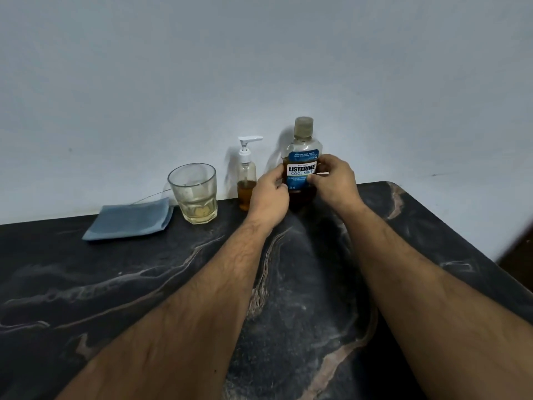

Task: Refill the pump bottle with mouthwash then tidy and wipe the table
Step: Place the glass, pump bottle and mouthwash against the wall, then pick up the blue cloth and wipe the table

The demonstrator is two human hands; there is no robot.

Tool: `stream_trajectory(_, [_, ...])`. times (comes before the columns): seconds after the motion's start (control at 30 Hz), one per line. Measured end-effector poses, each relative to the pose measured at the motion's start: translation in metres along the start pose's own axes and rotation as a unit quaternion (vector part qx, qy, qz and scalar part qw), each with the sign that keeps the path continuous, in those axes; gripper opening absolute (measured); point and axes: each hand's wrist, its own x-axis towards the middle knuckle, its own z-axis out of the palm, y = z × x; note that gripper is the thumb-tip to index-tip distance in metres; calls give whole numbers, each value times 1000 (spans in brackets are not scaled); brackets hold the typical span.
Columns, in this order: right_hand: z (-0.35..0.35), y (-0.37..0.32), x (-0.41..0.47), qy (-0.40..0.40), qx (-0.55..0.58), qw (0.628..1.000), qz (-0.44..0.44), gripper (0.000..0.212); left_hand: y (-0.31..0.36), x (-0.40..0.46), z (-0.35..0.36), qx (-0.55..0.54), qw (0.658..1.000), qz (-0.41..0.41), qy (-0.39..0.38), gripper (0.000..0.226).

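Upright, mouthwash bottle sits between fingers (both hands).

A plain pale blue-grey wall fills the upper half, matte and evenly lit, with soft shadows low down. Against it stands a black marble-patterned table with pale veins; dark floor shows at right.

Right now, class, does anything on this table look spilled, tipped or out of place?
Nothing stands out. The mouthwash bottle, pump bottle and glass stand upright; the cloth lies folded; no spill shows.
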Motion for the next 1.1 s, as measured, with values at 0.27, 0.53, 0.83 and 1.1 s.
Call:
stream_trajectory(0.27, [-10,0,-11,4,-17,998,53,58,6,-24,1,45,999,8,-26,58])
stream_trajectory(0.53, [-51,-10,-101,43,-107,993,23,46,12,-109,-25,85,996,-2,-16,47])
stream_trajectory(0.83, [-39,-66,-226,-40,-132,990,-34,36,38,-219,-106,131,990,-29,37,43])
stream_trajectory(1.1, [14,-118,-286,-133,-134,980,-68,31,29,-282,-183,137,984,-52,100,40])
